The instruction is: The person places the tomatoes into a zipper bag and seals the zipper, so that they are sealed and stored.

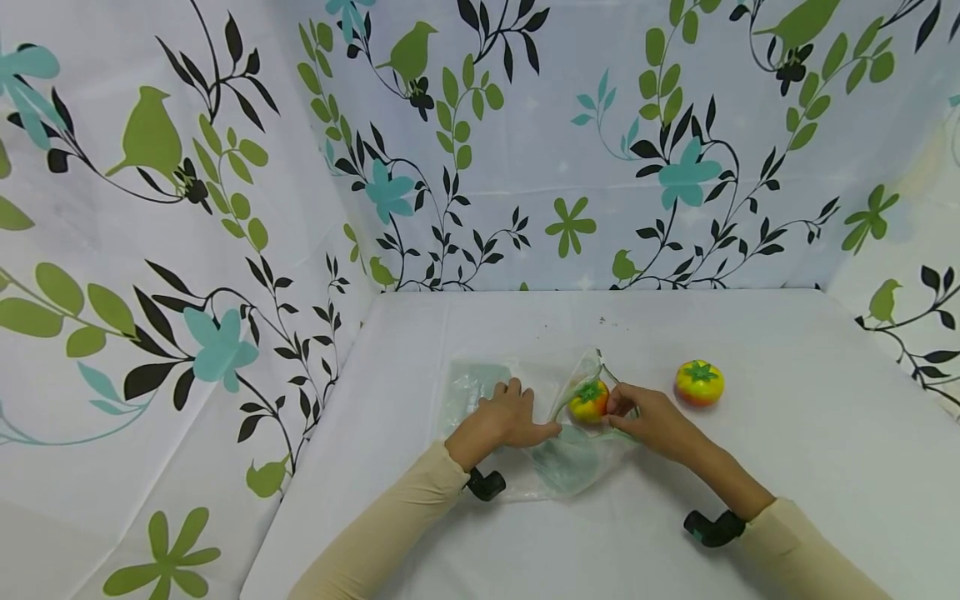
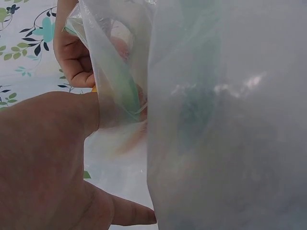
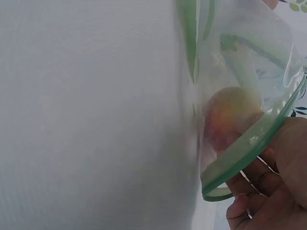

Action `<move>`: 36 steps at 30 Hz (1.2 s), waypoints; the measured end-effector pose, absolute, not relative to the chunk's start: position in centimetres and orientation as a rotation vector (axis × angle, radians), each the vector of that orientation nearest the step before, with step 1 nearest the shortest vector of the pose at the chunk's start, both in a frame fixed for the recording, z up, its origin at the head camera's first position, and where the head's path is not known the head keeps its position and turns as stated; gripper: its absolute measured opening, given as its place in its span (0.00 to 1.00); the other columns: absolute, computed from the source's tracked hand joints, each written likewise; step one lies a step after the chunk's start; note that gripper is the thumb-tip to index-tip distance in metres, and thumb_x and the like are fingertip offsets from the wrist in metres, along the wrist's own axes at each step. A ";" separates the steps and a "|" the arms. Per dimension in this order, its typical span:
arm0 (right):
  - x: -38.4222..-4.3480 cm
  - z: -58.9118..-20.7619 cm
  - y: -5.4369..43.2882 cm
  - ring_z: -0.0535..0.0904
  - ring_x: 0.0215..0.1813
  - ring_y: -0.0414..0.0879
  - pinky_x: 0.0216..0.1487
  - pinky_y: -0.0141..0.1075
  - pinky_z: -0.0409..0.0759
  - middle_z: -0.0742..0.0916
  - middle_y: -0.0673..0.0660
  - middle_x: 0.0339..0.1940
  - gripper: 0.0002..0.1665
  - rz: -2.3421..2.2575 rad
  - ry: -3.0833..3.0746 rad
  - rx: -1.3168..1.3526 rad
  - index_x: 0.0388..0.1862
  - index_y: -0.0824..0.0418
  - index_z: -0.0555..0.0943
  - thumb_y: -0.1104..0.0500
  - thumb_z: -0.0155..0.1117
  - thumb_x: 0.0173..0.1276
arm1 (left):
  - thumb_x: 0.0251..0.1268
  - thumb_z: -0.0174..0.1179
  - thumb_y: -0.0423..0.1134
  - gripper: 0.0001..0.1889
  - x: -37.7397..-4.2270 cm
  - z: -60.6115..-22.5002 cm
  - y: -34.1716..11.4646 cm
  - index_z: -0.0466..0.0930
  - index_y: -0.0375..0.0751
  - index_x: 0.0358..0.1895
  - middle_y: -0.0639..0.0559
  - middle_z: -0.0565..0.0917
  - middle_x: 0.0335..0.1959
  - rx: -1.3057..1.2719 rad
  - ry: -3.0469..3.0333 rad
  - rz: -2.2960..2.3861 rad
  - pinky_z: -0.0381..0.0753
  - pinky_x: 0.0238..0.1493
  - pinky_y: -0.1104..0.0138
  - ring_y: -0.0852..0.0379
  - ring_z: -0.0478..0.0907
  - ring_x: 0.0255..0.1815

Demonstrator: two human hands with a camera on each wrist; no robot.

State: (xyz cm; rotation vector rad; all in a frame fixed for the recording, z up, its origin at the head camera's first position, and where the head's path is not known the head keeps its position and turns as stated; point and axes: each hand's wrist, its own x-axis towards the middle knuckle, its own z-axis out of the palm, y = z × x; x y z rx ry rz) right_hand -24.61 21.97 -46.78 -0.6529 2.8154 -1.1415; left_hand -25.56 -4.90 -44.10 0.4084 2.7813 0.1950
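A toy tomato (image 1: 589, 402), yellow and red with a green top, sits inside the mouth of a clear zip bag (image 1: 567, 463) with green zip strips. My right hand (image 1: 658, 421) reaches in at that mouth, its fingers curled against the tomato's side. Through the film in the right wrist view, the tomato (image 3: 229, 115) shows blurred, with fingertips right at it. My left hand (image 1: 510, 417) rests on the bag, thumb stretched toward the zip edge and fingers spread away from it. In the left wrist view, bag film (image 2: 225, 143) hides part of its fingers.
A second toy tomato (image 1: 700, 382) stands on the white table (image 1: 795, 367), right of the bag and just beyond my right hand. Patterned cloth (image 1: 480, 183) hangs behind and at both sides. Black wrist mounts (image 1: 487, 484) sit under both forearms.
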 end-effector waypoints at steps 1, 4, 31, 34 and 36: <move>-24.6 -46.8 21.9 0.83 0.45 0.45 0.49 0.31 0.84 0.88 0.48 0.40 0.08 -1.139 2.812 -0.644 0.42 0.55 0.82 0.61 0.74 0.71 | 0.70 0.52 0.74 0.48 -25.6 -44.1 -4.9 0.67 0.39 0.80 0.40 0.62 0.81 0.409 2.782 0.197 0.69 0.72 0.37 0.41 0.61 0.80; -24.5 -47.0 21.8 0.83 0.45 0.44 0.48 0.29 0.83 0.89 0.48 0.40 0.06 -1.137 2.799 -0.626 0.41 0.54 0.83 0.61 0.73 0.72 | 0.70 0.52 0.74 0.48 -25.6 -44.1 -4.9 0.67 0.39 0.80 0.40 0.62 0.81 0.408 2.785 0.199 0.69 0.72 0.37 0.41 0.61 0.80; -24.5 -46.5 21.4 0.83 0.46 0.45 0.44 0.28 0.83 0.91 0.55 0.51 0.18 -1.028 2.701 -0.774 0.62 0.60 0.87 0.58 0.66 0.78 | 0.69 0.53 0.75 0.50 -25.5 -44.3 -5.1 0.65 0.40 0.81 0.40 0.61 0.82 0.413 2.791 0.190 0.67 0.74 0.37 0.42 0.58 0.82; -24.5 -46.4 21.3 0.83 0.47 0.45 0.45 0.29 0.83 0.91 0.55 0.53 0.17 -1.029 2.692 -0.801 0.62 0.60 0.87 0.58 0.66 0.78 | 0.69 0.53 0.75 0.50 -25.5 -44.3 -5.1 0.65 0.40 0.81 0.40 0.62 0.82 0.415 2.794 0.188 0.67 0.74 0.37 0.42 0.59 0.82; -24.6 -46.4 21.4 0.84 0.47 0.45 0.47 0.29 0.83 0.91 0.55 0.54 0.17 -1.029 2.679 -0.831 0.62 0.59 0.88 0.58 0.66 0.79 | 0.69 0.53 0.75 0.50 -25.5 -44.3 -5.1 0.65 0.40 0.81 0.40 0.62 0.82 0.415 2.793 0.184 0.67 0.74 0.37 0.42 0.58 0.82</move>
